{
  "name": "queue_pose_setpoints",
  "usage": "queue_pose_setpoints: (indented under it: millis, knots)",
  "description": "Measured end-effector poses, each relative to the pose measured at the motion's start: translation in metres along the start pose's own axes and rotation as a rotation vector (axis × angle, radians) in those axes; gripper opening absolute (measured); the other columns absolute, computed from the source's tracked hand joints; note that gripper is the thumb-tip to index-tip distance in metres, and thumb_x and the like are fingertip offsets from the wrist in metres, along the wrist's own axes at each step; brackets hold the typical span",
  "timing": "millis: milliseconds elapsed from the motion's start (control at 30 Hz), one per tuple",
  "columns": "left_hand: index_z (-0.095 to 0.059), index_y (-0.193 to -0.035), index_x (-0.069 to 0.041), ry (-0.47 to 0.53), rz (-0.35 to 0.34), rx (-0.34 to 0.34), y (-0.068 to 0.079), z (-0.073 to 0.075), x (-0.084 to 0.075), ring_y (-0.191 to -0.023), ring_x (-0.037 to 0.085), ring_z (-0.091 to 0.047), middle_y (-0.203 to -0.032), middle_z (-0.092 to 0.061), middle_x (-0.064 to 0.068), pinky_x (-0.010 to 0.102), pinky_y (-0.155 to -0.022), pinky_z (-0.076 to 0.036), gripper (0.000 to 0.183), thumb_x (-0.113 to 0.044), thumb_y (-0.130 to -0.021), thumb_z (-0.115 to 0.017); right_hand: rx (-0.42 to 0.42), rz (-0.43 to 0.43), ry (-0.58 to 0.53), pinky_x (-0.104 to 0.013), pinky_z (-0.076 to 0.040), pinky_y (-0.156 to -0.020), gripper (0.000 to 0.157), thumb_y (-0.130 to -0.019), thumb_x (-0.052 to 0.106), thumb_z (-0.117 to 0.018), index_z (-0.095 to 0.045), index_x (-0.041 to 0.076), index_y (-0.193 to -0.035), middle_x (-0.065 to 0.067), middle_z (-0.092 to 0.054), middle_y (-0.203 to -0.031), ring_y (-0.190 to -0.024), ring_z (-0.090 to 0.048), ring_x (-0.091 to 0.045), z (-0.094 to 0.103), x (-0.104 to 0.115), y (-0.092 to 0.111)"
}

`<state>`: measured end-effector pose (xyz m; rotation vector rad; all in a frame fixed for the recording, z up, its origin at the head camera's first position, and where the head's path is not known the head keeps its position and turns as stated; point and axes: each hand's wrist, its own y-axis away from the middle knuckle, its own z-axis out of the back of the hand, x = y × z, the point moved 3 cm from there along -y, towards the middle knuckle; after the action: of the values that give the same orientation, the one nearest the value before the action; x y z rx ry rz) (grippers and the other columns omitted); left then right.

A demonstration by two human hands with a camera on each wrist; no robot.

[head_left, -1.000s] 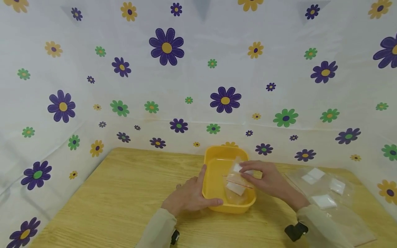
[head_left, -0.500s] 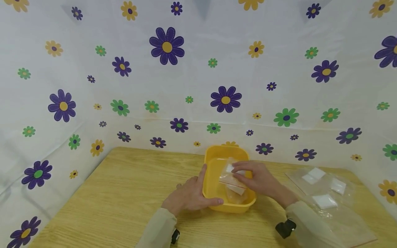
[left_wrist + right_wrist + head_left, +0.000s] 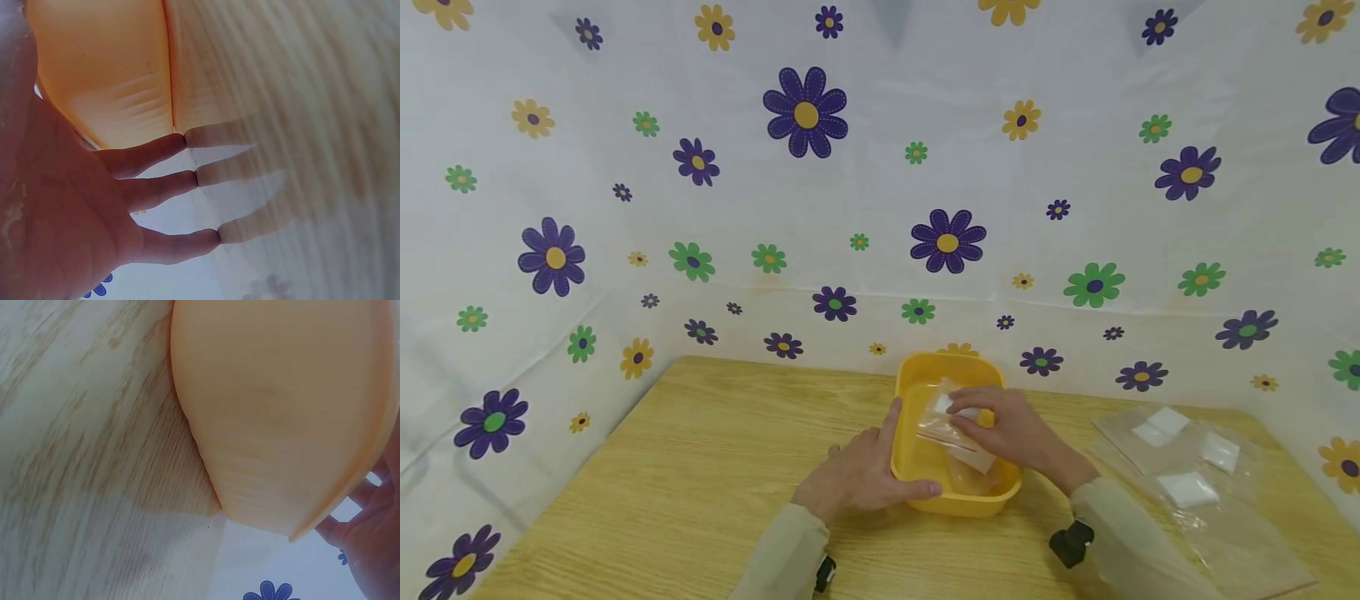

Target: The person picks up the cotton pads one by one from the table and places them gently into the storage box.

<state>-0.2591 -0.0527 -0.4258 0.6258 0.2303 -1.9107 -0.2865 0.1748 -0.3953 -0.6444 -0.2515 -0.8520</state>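
Note:
A yellow plastic tub (image 3: 958, 505) stands on the wooden table. My left hand (image 3: 863, 477) rests at its left front corner, index finger along the left rim and thumb across the front rim. In the left wrist view, the other fingers (image 3: 169, 249) reach out straight, their tips at the table. Over the inside of the tub, my right hand (image 3: 1017, 429) pinches a small clear zip bag (image 3: 934, 427) with a red line and a white square. Partly hidden beneath it, another clear bag (image 3: 972, 478) lies in the tub. The right wrist view shows the pinched bag hidden behind the tub wall.
To the right on the table (image 3: 722, 467) lie clear plastic bags (image 3: 1240, 533) with several white squares (image 3: 1187, 489). Behind the table hangs a white flower-printed cloth (image 3: 865, 183). Black bands (image 3: 1071, 543) are on both wrists.
My right hand has moved left with the zip bag, from the tub's right side to nearer its middle. My left hand and the tub have stayed in place.

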Motion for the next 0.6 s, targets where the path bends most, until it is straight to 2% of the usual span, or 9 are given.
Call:
queue_pose_setpoints:
  millis: [67, 267, 467, 600]
  knots:
    - [0.005, -0.166, -0.021, 0.004, -0.006, -0.001, 0.0000, 0.0000, 0.0001, -0.123, 0.028, -0.060, -0.148, -0.054, 0.017, 0.059, -0.102, -0.050, 0.126, -0.083, -0.079, -0.062, -0.006, 0.006, -0.005, -0.058, -0.053, -0.103, 0.013, -0.093, 0.017, -0.075, -0.079, 0.016, -0.106, -0.009, -0.076, -0.121, -0.119, -0.069, -0.034, -0.0011, -0.0002, -0.0007]
    - [0.005, -0.166, -0.019, -0.004, -0.010, -0.002, 0.0000, 0.0005, -0.0003, -0.120, 0.027, -0.062, -0.146, -0.056, 0.017, 0.058, -0.098, -0.052, 0.127, -0.082, -0.079, -0.062, -0.007, 0.001, 0.006, -0.059, -0.051, -0.103, 0.019, -0.093, 0.018, -0.076, -0.078, 0.015, -0.111, -0.008, -0.076, -0.122, -0.120, -0.068, -0.035, -0.0024, -0.0012, 0.0000]
    - [0.005, -0.166, -0.021, -0.017, 0.006, 0.002, 0.0001, 0.0001, 0.0004, -0.128, 0.031, -0.059, -0.149, -0.054, 0.018, 0.065, -0.102, -0.048, 0.126, -0.084, -0.078, -0.061, 0.027, -0.017, -0.007, -0.062, -0.046, -0.108, 0.022, -0.094, 0.018, -0.075, -0.077, 0.011, -0.115, -0.012, -0.073, -0.129, -0.131, -0.061, -0.039, -0.0033, -0.0026, 0.0003]
    - [0.005, -0.166, -0.021, -0.005, 0.005, 0.007, -0.0002, -0.0003, 0.0003, -0.129, 0.032, -0.059, -0.149, -0.053, 0.019, 0.063, -0.102, -0.049, 0.126, -0.083, -0.079, -0.061, 0.035, -0.025, -0.013, -0.063, -0.046, -0.108, 0.024, -0.095, 0.019, -0.073, -0.076, 0.009, -0.117, -0.014, -0.072, -0.130, -0.132, -0.059, -0.040, -0.0031, -0.0028, 0.0011]
